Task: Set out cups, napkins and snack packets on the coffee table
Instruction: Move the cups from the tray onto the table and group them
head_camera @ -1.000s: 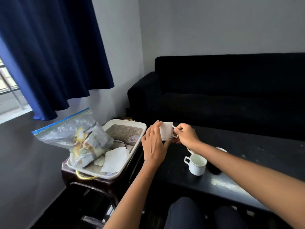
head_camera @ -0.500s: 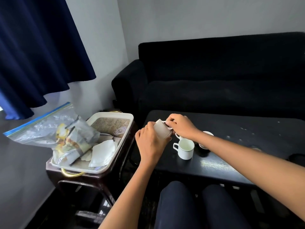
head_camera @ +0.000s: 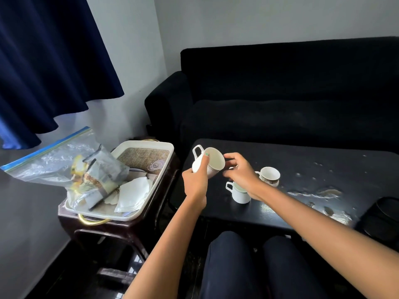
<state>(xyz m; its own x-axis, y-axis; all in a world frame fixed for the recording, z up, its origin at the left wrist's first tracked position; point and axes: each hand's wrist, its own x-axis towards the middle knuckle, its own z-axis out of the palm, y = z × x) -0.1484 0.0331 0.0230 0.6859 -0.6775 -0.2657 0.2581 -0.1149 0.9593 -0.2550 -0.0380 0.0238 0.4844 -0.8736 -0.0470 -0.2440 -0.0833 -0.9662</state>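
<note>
Leftmost, a clear zip bag (head_camera: 54, 156) with a blue seal strip leans over the near left corner of a white tray (head_camera: 149, 147), and snack packets (head_camera: 97, 178) show through its plastic. White napkins (head_camera: 135, 194) lie loose in the tray beside the bag, toward its near right edge, and a woven mat covers the tray's far end. The tray sits on a dark side table (head_camera: 112, 229) just left of the black coffee table (head_camera: 302, 169). Above the coffee table's left edge the left hand (head_camera: 195, 182) grips a white cup (head_camera: 208, 161), fingers curled round its body; the cup is tilted, mouth toward the right and handle up at the left, clear of the tabletop. The right hand (head_camera: 243, 174) is just right of that cup with its fingers loosely bent; whether they touch the rim I cannot tell, and they hold nothing I can make out. Under the right wrist a second white cup (head_camera: 238, 194) stands upright near the table's near left corner. A patterned cup (head_camera: 268, 176) stands upright just beyond it, further right. A dark sofa (head_camera: 280, 93) runs along the table's far edge.
</note>
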